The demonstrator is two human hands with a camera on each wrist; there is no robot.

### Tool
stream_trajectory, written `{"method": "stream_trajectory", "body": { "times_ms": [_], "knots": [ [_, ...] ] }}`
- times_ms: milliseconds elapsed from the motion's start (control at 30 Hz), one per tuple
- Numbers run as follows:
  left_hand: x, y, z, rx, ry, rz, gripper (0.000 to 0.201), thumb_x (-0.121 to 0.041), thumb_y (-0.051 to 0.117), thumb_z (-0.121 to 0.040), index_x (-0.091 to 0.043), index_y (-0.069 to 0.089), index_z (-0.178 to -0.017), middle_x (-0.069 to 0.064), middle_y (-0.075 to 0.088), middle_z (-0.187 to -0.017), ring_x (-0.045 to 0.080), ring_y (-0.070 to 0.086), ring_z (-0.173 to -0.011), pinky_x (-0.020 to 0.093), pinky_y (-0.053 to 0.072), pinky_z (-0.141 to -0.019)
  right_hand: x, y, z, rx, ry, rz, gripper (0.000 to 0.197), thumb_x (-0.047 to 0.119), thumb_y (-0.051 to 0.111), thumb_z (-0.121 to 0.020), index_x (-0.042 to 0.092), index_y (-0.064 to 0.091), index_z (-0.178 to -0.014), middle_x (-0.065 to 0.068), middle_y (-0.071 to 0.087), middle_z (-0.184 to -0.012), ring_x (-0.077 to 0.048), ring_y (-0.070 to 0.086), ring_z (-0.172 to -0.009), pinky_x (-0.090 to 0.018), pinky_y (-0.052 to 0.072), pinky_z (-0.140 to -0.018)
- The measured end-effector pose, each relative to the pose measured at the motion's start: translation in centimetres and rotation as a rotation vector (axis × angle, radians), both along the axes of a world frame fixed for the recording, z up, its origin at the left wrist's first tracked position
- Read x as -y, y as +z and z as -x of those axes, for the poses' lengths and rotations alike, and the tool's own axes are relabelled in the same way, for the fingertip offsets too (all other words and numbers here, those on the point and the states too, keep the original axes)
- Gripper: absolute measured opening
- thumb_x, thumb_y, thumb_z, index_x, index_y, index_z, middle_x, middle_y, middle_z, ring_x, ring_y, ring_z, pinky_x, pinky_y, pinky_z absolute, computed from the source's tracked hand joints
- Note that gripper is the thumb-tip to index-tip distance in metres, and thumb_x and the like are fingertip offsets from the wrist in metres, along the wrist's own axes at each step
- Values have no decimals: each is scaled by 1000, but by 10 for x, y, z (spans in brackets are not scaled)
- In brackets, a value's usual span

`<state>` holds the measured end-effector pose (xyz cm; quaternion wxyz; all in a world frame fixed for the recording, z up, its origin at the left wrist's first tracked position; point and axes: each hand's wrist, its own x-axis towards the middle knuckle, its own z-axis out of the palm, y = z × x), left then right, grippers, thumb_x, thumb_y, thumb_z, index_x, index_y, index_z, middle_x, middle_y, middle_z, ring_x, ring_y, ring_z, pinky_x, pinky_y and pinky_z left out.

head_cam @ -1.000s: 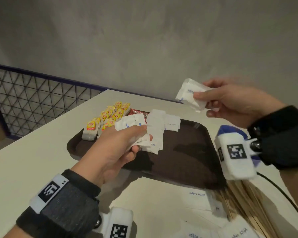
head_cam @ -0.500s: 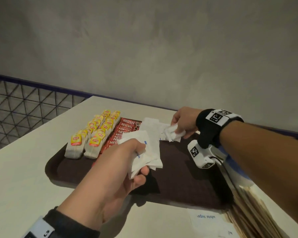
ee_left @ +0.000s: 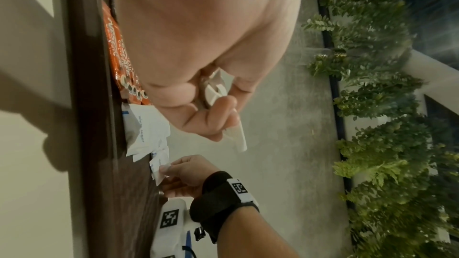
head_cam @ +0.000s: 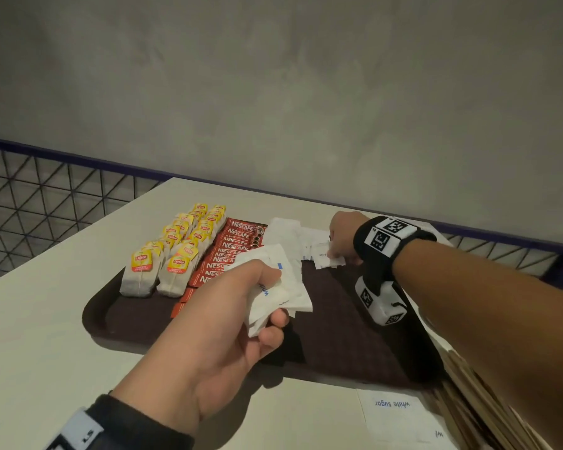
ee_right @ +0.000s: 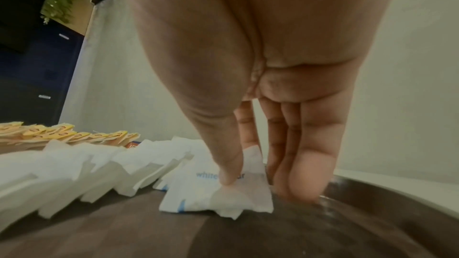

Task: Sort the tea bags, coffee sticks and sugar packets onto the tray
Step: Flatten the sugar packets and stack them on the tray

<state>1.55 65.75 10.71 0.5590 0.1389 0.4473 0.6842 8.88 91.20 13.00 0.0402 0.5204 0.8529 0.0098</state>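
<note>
Tea bags (head_cam: 173,251) sat at the tray's (head_cam: 98,315) left, coffee sticks (head_cam: 231,251) beside them. Left hand (head_cam: 228,323) gripped a bunch of sugar packets (head_cam: 273,287) above the tray. Right hand (head_cam: 345,238) pinched one packet (ee_right: 223,189) down on the far row. Sugar-laying step; next, probably release and feed another packet.

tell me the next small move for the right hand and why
Probably let go of the sugar packet: the right hand pinches it low against the tray, beside the white row. The left hand holds more packets to lay down next.
</note>
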Motion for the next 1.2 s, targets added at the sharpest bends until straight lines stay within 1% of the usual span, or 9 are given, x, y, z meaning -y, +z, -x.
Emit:
{"method": "stream_trajectory", "body": {
  "times_ms": [100, 300, 433, 533, 600, 700, 867, 1000, 1200],
  "knots": [
    [1, 2, 2, 41, 2, -18, 26, -9, 59, -92, -8, 70, -115, 14, 67, -84, 13, 47, -47, 18, 32, -34, 0, -1, -1, 13, -22, 1, 33, 24, 80, -85, 11, 54, -69, -4, 59, -61, -18, 58, -55, -26, 49, -54],
    [1, 3, 1, 40, 19, -21, 28, -8, 59, -92, -9, 70, -117, 15, 68, -88, 14, 47, -47, 18, 32, -34, 5, 0, -1, -35, -21, 72, 38, 23, 79, -87, 9, 53, -61, 2, 54, -45, -13, 54, -45, -25, 40, -44],
    [1, 2, -1, 34, 11, -22, 28, -9, 59, -92, -10, 70, -117, 15, 69, -88, 14, 47, -48, 18, 33, -35, 1, -2, 4, -108, -38, 103, 30, 26, 82, -85, 9, 61, -71, -2, 66, -52, -19, 66, -53, -32, 61, -66],
    [1, 2, 0, 23, 15, -24, 26, -8, 59, -92, -10, 71, -116, 15, 69, -90, 14, 47, -49, 19, 34, -35, 1, -3, 5, -100, -35, 87, 30, 25, 84, -84, 9, 60, -74, -5, 70, -63, -23, 70, -64, -37, 63, -78],
    [1, 2, 0, 15, 16, -24, 26, -8, 59, -92, -10, 71, -115, 15, 69, -91, 14, 47, -49, 19, 34, -35, 1, -2, 6, -113, -54, 80, 28, 20, 84, -83, 9, 60, -73, -7, 71, -64, -23, 71, -63, -37, 63, -72],
    [1, 3, -1, 11, 18, -20, 25, -8, 59, -92, -10, 70, -115, 14, 70, -90, 14, 47, -49, 19, 34, -34, 0, -2, 5, -114, -85, 46, 31, 12, 82, -82, 10, 58, -63, -1, 61, -44, -17, 61, -43, -25, 52, -47],
    [1, 3, -3, 13, 15, -22, 26, -8, 58, -93, -9, 69, -116, 14, 69, -85, 14, 47, -48, 19, 33, -33, -1, 5, -4, -184, -132, 254, 9, 3, 74, -89, -3, 70, -82, -17, 76, -76, -31, 76, -72, -44, 64, -76],
    [0, 2, -7, 13, 5, -9, 28, -8, 59, -92, -9, 69, -119, 14, 70, -83, 14, 48, -48, 19, 34, -33, 3, 7, -9, -319, -198, 458, 15, -1, 62, -96, -5, 64, -82, -16, 68, -66, -21, 65, -44, -24, 53, -43],
    [1, 2, -6, 10, 3, -4, 29, -8, 60, -93, -8, 67, -120, 12, 67, -75, 14, 49, -48, 19, 35, -34, 3, 0, -5, -416, -297, 589, 18, -1, 49, -102, -8, 57, -88, -18, 68, -60, -22, 66, -40, -28, 56, -45]
  ]
}}
